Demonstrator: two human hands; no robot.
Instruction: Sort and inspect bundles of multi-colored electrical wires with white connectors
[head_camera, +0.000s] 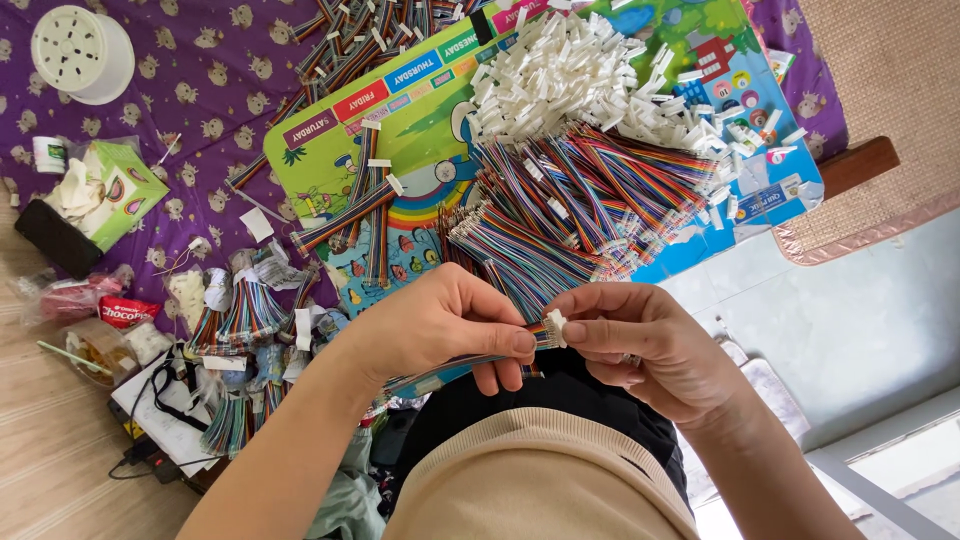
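Rainbow-striped ribbon cable (450, 367) pinched in left hand (440, 325), small white connector (556, 327) gripped by right hand (650, 345)

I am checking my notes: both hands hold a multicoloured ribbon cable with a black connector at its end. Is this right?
Not quite. In the head view the connector is white, not black. Left hand and right hand do hold the multicoloured ribbon cable.

A purple animal-print cloth (200, 90) covered the surface, beside a woven mat (880, 80) and pale tiled floor (830, 320) in daylight.
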